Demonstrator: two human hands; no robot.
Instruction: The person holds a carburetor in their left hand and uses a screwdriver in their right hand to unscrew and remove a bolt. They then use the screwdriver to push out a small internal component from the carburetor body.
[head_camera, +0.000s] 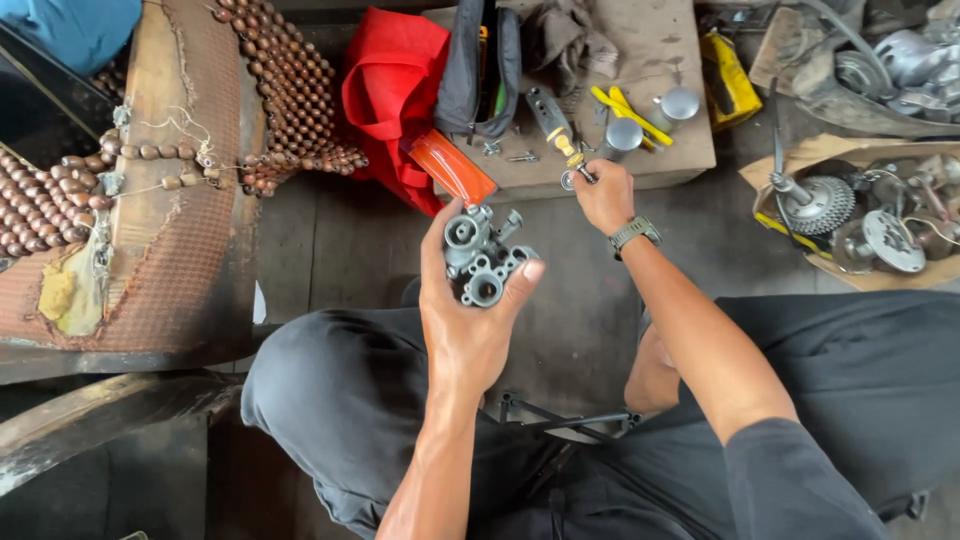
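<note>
My left hand holds up a grey cast-metal carburetor body, with several round bores facing me, above my knees. My right hand, with a watch on its wrist, reaches forward to the near edge of a low wooden board. Its fingers pinch a small metal ring-like part there. Just beyond that hand lie a screwdriver with a yellow band, yellow-handled tools and two small metal caps.
A red cloth and an orange plastic piece lie left of the board. A beaded seat cover rests on a worn seat at the left. A cardboard tray with gears and engine parts sits at the right.
</note>
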